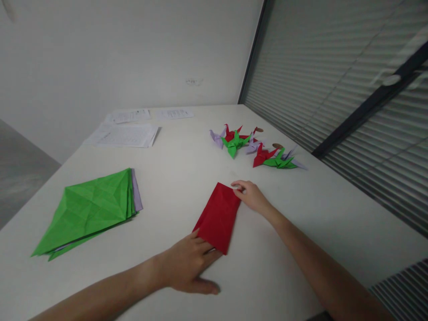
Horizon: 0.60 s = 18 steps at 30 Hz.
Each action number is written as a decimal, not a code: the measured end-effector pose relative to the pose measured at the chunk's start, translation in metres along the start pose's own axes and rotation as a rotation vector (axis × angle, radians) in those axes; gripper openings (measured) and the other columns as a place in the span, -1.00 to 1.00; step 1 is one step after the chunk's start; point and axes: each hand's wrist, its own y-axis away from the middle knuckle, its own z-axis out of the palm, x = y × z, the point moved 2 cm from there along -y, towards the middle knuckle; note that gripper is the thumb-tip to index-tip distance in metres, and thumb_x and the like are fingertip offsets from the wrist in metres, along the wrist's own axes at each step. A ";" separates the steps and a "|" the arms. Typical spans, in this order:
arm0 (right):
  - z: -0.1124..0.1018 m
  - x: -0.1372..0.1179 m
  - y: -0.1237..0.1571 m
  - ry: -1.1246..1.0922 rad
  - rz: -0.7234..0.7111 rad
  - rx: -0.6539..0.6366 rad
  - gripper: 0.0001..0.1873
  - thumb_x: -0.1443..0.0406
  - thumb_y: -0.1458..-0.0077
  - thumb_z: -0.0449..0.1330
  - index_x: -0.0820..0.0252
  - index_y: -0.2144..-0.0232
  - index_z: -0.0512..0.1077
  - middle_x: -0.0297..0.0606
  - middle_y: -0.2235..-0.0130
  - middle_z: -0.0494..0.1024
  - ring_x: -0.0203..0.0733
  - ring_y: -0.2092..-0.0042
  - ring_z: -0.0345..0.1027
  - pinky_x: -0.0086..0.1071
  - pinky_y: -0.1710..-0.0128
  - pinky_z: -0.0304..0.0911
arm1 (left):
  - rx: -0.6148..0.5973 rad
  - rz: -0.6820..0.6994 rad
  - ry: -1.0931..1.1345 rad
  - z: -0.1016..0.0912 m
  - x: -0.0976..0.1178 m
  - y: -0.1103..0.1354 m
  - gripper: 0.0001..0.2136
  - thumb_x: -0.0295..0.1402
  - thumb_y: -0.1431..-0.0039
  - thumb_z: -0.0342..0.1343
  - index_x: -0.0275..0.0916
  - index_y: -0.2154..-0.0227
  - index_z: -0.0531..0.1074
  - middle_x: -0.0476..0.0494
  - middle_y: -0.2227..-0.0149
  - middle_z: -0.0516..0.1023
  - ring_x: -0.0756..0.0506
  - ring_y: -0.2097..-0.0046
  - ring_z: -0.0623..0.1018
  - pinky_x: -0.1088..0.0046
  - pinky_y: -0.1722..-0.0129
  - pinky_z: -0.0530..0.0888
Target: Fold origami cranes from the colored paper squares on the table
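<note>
Red paper (219, 216) is held, seemingly part-folded, at lower centre — pinched by the right hand (251, 195), touched by the outspread left hand (187, 263) — finished birds (235, 143) grouped right of centre, creased sheets (92, 203) left stacked lower left.

Folded paper (219, 216) red; paper stack (93, 205) green, lilac edge; cranes (234, 144) red, green, lilac; tabletop (174, 169) white.
</note>
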 end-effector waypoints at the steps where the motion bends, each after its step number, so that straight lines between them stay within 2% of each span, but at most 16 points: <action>1: 0.000 -0.001 0.000 0.009 -0.002 -0.001 -0.76 0.30 -0.06 0.14 0.16 0.22 0.54 -0.27 0.45 0.53 -0.16 0.35 0.38 -0.28 0.25 0.28 | 0.022 0.003 0.001 0.001 0.000 0.000 -0.35 0.09 -0.15 0.08 -0.32 -0.14 0.29 -0.36 -0.02 0.49 -0.33 -0.10 0.45 0.08 -0.16 0.27; 5: 0.003 -0.005 0.000 0.034 -0.022 -0.002 -0.77 0.30 -0.09 0.13 0.16 0.25 0.56 -0.22 0.41 0.56 -0.14 0.33 0.39 -0.28 0.24 0.30 | 0.066 0.036 0.005 0.002 0.000 0.001 -0.31 0.12 -0.15 0.06 -0.29 -0.19 0.24 -0.35 -0.09 0.46 -0.33 -0.18 0.38 0.05 -0.27 0.11; 9: 0.007 -0.007 -0.001 0.038 -0.029 0.014 -0.79 0.33 -0.08 0.13 0.15 0.31 0.57 -0.20 0.37 0.59 -0.14 0.30 0.41 -0.29 0.21 0.30 | 0.051 0.051 0.014 0.003 -0.002 0.000 -0.29 0.12 -0.16 0.05 -0.30 -0.21 0.21 -0.36 -0.13 0.43 -0.33 -0.20 0.37 0.06 -0.26 0.14; 12: 0.010 -0.006 -0.003 0.042 -0.013 0.023 -0.81 0.32 -0.09 0.14 0.15 0.32 0.57 -0.22 0.41 0.59 -0.14 0.33 0.41 -0.30 0.23 0.29 | 0.044 0.053 0.006 0.004 -0.003 0.000 -0.29 0.10 -0.15 0.05 -0.30 -0.22 0.19 -0.37 -0.14 0.42 -0.34 -0.20 0.36 0.05 -0.24 0.17; 14: 0.012 -0.005 -0.004 0.046 -0.008 0.023 -0.81 0.31 -0.09 0.14 0.14 0.32 0.57 -0.24 0.44 0.57 -0.15 0.36 0.40 -0.31 0.26 0.29 | 0.035 0.053 0.002 0.004 -0.003 0.000 -0.29 0.11 -0.15 0.05 -0.31 -0.21 0.19 -0.39 -0.11 0.44 -0.34 -0.17 0.39 0.06 -0.20 0.24; 18: 0.010 -0.005 -0.005 0.055 -0.013 0.037 -0.81 0.32 -0.10 0.12 0.15 0.33 0.56 -0.24 0.42 0.58 -0.17 0.36 0.41 -0.33 0.28 0.28 | -0.009 0.094 -0.022 0.002 0.000 -0.002 -0.35 0.03 -0.21 0.02 -0.39 -0.18 0.22 -0.40 0.05 0.51 -0.27 0.05 0.54 0.22 0.07 0.45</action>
